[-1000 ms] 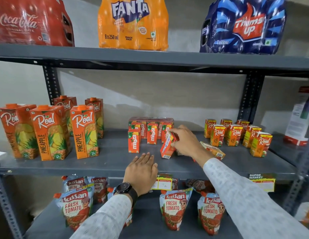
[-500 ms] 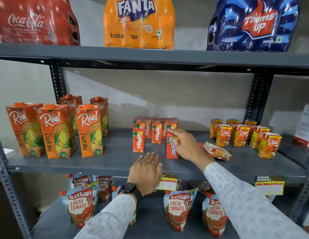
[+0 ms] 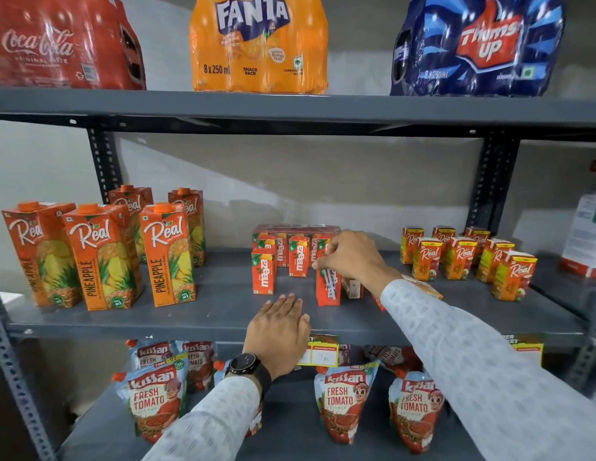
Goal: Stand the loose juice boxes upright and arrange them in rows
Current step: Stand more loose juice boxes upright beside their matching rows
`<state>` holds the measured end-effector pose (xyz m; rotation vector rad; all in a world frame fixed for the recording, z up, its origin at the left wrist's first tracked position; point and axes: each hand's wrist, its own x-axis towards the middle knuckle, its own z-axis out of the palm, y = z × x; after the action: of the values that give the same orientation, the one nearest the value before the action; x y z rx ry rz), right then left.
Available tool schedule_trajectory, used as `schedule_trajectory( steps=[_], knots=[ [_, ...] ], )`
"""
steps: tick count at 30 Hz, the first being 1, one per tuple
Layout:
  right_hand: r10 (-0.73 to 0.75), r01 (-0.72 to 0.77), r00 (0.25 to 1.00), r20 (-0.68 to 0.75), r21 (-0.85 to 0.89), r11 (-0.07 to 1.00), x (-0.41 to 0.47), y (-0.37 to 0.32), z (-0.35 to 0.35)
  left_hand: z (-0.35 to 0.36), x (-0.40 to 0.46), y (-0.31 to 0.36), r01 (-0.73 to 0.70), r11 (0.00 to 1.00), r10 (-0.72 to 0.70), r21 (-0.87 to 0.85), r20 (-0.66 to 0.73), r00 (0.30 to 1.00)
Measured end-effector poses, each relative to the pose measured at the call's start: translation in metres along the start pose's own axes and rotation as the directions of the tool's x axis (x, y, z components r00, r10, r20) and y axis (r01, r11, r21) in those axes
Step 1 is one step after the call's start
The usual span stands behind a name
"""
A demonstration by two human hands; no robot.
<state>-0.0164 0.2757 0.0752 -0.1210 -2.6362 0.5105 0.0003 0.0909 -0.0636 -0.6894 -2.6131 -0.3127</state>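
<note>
Grey shelf [image 3: 207, 314] holds tall Real cartons [image 3: 100, 257] at 9 o'clock, small Real boxes [image 3: 456, 257] at 3 o'clock, Maaza boxes [image 3: 283, 254] mid-shelf. Left hand [image 3: 278, 331] lies flat, fingers spread, on the shelf's front edge. Right hand [image 3: 351, 257] pinches the top of one upright Maaza box [image 3: 328, 289] — front row, at 3 o'clock from the others.

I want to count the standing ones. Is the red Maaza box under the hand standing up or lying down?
Standing up. The Maaza box stands tall on its short end on the middle shelf, with the right hand pinching its top.
</note>
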Motion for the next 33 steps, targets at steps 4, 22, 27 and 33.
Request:
schedule_trajectory(
  steps=[4, 22, 27, 33],
  knots=[
    [0.005, -0.023, 0.992, 0.122, 0.146, 0.989, 0.003, 0.002, -0.004, 0.002, 0.001, -0.001, 0.003, 1.000, -0.003, 0.005, -0.003, 1.000],
    [0.044, -0.057, 0.998, 0.054, 0.287, 0.956, -0.013, 0.007, 0.011, 0.000, 0.000, 0.000, 0.003, 1.000, -0.003, 0.008, -0.017, 1.000],
    [0.060, -0.102, 0.991, 0.118, 0.384, 0.918, -0.015, 0.011, 0.010, 0.001, 0.000, 0.000, 0.003, 1.000, -0.003, 0.000, -0.019, 1.000],
    [0.075, -0.072, 0.997, 0.002, 0.294, 0.953, -0.038, 0.018, 0.041, 0.001, -0.001, 0.004, 0.021, 1.000, -0.020, 0.015, -0.044, 0.999]
  ],
)
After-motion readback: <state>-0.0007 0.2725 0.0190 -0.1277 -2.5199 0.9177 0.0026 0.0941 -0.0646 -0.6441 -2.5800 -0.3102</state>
